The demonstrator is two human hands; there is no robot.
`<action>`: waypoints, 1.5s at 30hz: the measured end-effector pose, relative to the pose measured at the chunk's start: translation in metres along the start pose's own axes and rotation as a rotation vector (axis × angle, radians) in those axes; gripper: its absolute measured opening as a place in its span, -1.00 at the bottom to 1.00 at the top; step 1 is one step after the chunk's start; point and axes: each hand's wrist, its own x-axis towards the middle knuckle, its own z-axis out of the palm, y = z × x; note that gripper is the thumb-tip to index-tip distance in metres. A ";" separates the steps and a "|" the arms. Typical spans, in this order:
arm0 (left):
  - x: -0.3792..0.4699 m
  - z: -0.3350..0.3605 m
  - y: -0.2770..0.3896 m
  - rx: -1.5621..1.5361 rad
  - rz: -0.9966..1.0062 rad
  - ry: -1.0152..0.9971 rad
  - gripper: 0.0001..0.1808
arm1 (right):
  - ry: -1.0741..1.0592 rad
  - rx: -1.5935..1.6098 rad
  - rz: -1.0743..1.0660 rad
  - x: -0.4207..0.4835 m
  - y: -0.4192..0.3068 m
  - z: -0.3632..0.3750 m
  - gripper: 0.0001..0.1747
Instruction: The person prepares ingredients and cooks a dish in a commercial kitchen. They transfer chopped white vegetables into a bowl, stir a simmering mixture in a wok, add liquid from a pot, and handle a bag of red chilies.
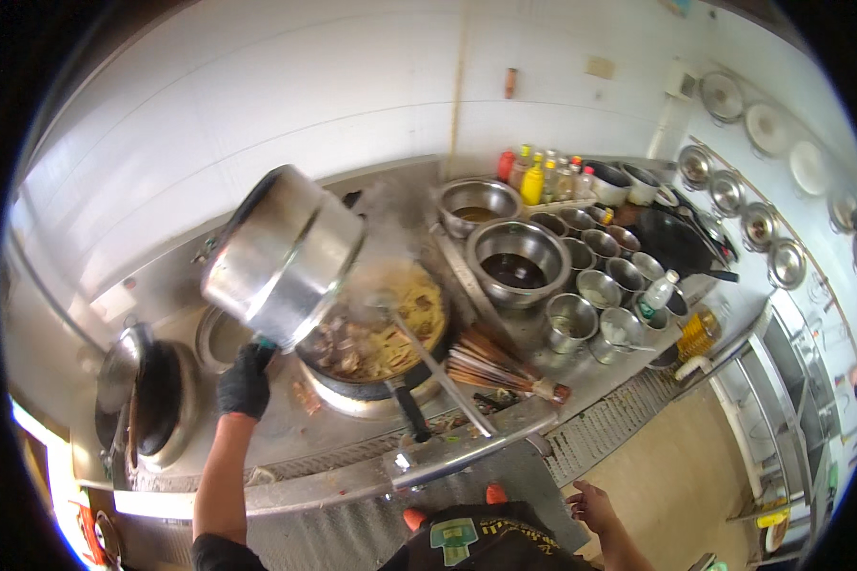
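Note:
My left hand point(244, 385), in a black glove, grips the side of a large stainless steel pot point(293, 250), apparently at a handle with something green by it. The pot is tipped over a wok point(408, 378), its dark base facing up and left. Yellowish broth and chunks of food point(371, 335) fill the wok, and steam blurs part of it. A long-handled metal ladle point(443, 375) stands in the broth, its handle leaning over the wok's rim. Low at the right, beside the dark apron point(485, 539), my bare right hand point(591, 505) holds nothing, its fingers loosely bent.
A bamboo wok brush point(496, 364) lies right of the wok. Beyond it stand two steel bowls point(518, 268), several seasoning cups point(600, 289) and bottles point(532, 182). Another wok point(161, 403) with a ladle sits left. A metal rail point(471, 453) edges the stove.

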 end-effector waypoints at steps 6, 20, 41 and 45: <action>-0.005 -0.013 0.048 -0.384 -0.254 -0.002 -0.62 | -0.005 -0.122 -0.225 0.069 0.082 -0.053 -0.49; -0.018 -0.028 0.476 -0.908 -0.001 0.327 -0.83 | -0.054 0.325 -0.024 0.081 -0.022 -0.288 -0.63; 0.121 0.036 0.830 -1.953 -0.256 -0.413 -0.66 | -0.260 0.433 -0.138 0.242 -0.537 -0.578 -0.30; 0.149 0.057 0.879 -1.419 -0.139 -0.290 -0.64 | -0.433 0.586 0.091 0.304 -0.541 -0.610 -0.45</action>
